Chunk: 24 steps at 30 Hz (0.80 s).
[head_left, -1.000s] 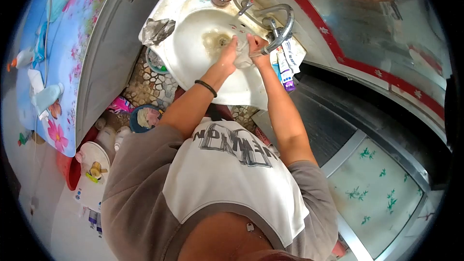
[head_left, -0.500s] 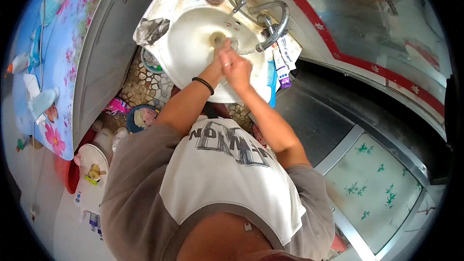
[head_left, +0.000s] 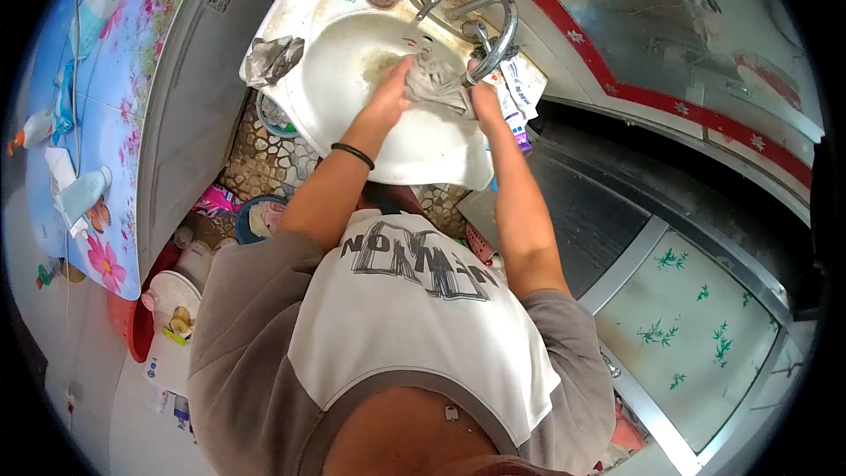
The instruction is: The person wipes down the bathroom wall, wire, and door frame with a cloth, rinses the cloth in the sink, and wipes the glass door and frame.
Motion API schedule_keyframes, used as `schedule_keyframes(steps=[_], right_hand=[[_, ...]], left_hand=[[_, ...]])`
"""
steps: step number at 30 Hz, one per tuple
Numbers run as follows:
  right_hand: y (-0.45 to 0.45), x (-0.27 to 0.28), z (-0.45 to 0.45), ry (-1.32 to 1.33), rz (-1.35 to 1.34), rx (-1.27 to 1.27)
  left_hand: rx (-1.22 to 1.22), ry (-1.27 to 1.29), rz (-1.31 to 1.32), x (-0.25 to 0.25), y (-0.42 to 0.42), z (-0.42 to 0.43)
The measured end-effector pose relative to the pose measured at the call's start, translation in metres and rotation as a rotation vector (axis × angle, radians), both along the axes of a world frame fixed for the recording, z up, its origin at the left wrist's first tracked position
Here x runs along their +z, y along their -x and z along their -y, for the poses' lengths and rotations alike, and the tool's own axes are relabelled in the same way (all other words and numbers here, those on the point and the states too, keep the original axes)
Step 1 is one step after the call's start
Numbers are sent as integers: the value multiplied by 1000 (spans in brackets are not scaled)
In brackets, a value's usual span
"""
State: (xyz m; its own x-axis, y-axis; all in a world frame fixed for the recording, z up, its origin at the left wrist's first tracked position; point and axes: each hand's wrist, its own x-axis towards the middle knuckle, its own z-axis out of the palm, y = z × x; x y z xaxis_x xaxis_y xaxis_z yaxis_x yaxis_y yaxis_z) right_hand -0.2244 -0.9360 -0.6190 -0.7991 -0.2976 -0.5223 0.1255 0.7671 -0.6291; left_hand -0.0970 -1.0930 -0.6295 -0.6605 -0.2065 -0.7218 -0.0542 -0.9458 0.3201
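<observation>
Two bare hands at a white, oval ceramic washbasin (head_left: 423, 154), with a crumpled, grey-beige cloth (head_left: 434, 81) spread between them above the right part of the bowl, beside the mouth of a curved, chromed metal spout (head_left: 508, 26). Principal hazards, as judged: the right hand (head_left: 485, 101), working close against the spout, may knock its knuckles on the metal if it lifts or twists sharply. A sideways sweep of the same hand could push the white-and-purple plastic tubes (head_left: 511, 115) off the basin's edge, since they lie just beside the wrist. Slack cloth may slip free if wet; whether water is running cannot be told. Pose: both forearms reach forward, elbows bent and set outside the torso. The left hand (head_left: 390, 91), below a thin black wristband (head_left: 353, 155), closes on the cloth's left side, thumb uppermost. The right holds the opposite side, its fingers partly hidden behind the spout. The hands stand a little apart, nearly level, palms turned inward.
</observation>
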Motion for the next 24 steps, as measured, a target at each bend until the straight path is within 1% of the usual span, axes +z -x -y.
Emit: schedule_keyframes(steps=[1, 4, 5, 7, 8, 9, 10, 11, 12, 13, 14, 16, 17, 18, 19, 20, 21, 22, 23, 24], right_hand=[[8, -1, -7, 114, 192, -71], [-1, 8, -22, 132, 55, 144], [-4, 11, -26, 140, 5, 210], [-11, 12, -22, 349, 123, -45], [-17, 13, -16, 452, 185, -172], [-21, 14, -10, 470, 145, -171], [-26, 17, -6, 515, 235, -274], [-35, 41, 10, 561, 323, -376], [-41, 55, 18, 603, 413, -480], [-40, 36, 11, 610, 422, -444], [-45, 34, 15, 594, 425, -427], [-68, 28, 34, 564, 429, -390], [-83, 6, 37, 487, 298, -307], [-97, -14, 37, 409, 167, -225], [-114, 11, 43, 298, -221, 167], [-108, 15, 47, 177, -368, 204], [-99, 15, 48, 55, -512, 237], [-90, 16, 50, -67, -653, 265], [-72, 18, 52, -91, -413, 118], [-69, 22, 56, -119, -420, 106]], left_hand=[[-120, 266, 243, -12, -6, 6], [-167, 237, 11, -45, -22, 24], [-196, 264, 103, -19, -24, 28], [-163, 319, 139, -66, -30, 29], [-145, 346, 161, -68, -34, 31], [-230, 450, 308, -69, -36, 29], [-315, 554, 457, -70, -39, 23], [-400, 657, 605, -59, -40, 20], [-373, 509, 517, -42, -39, 15], [-346, 361, 429, -22, -36, 9], [-315, 215, 338, -10, -32, 4], [-123, -26, 36, -41, -16, -14], [-26, -143, -118, -54, -9, -18], [-36, -87, -36, -51, -5, -19], [-45, -33, 47, -46, -2, -19], [-51, 21, 129, -38, 2, -20], [-112, 140, 271, -3, 1, -17], [-96, 202, 252, -6, 2, -27], [-81, 271, 230, -17, 3, -38], [-68, 339, 208, -20, 4, -42]])
